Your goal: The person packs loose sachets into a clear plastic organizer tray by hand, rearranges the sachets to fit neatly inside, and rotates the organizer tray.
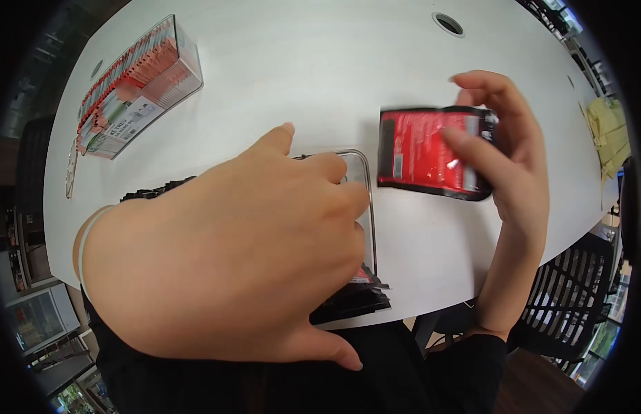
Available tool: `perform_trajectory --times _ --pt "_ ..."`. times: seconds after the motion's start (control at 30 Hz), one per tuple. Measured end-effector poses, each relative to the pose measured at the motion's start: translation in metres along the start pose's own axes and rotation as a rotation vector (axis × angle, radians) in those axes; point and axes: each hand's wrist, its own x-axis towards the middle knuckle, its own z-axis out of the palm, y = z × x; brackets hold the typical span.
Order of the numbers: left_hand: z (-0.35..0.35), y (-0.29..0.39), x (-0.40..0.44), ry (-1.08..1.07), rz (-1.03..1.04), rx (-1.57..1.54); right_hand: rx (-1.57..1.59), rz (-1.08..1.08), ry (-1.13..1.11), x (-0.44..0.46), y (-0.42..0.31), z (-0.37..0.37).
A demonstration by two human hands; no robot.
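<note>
My right hand [510,152] grips a red and black packet [418,153] by its right end, thumb on the front face and fingers behind. The packet is held just over the white table, with small print and a barcode on its face. Close to the camera, my left hand [244,241] reaches across a metal wire frame [371,228]. Its thumb and index finger stretch apart, the other fingers bend downward, and nothing shows in its grasp. Below it, black packets [351,302] with some red lie at the frame's near end; my hand hides most of them.
A clear plastic box [186,79] packed with red and white packets stands at the upper left of the white table [300,62]. A round cable hole [448,25] is at the back. Yellowish material [605,134] lies on the right edge, above a black chair [569,297].
</note>
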Motion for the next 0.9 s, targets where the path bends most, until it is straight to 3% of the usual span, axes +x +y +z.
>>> perform_trajectory --times 0.07,0.13,0.2,0.3,0.43,0.5,0.53,0.63,0.73,0.83,0.9 --pt "-0.011 0.007 -0.001 0.129 0.047 0.1 0.02 -0.037 0.087 -0.005 -0.013 0.001" --pt "-0.01 0.006 -0.003 0.143 0.044 0.092 0.213 0.04 0.098 -0.015 -0.024 0.006" --pt "-0.008 0.004 -0.005 0.168 0.052 0.076 0.195 0.073 0.145 -0.021 -0.036 0.022" --pt "-0.007 0.002 -0.009 0.207 0.063 0.053 0.049 -0.171 -0.035 -0.024 -0.03 0.025" --pt "-0.007 0.002 -0.014 0.26 0.085 0.037 -0.091 -0.171 -0.234 -0.021 -0.049 0.021" --pt "-0.009 0.003 -0.016 0.269 0.101 0.036 -0.059 -0.105 -0.249 -0.02 -0.052 0.038" --pt "-0.011 0.005 -0.018 0.264 0.088 0.069 0.009 0.232 -0.228 -0.019 -0.074 0.049" --pt "-0.014 0.002 -0.022 0.306 0.114 0.073 -0.015 0.039 -0.184 -0.022 -0.057 0.049" --pt "-0.013 0.0 -0.026 0.358 0.146 0.034 -0.37 -0.349 -0.298 -0.015 -0.048 0.025" --pt "-0.013 0.002 -0.024 0.358 0.14 0.037 -0.209 -0.292 -0.396 -0.017 -0.024 0.035" --pt "-0.014 0.003 -0.02 0.355 0.142 0.042 -0.316 -0.366 -0.36 -0.018 -0.016 0.04"
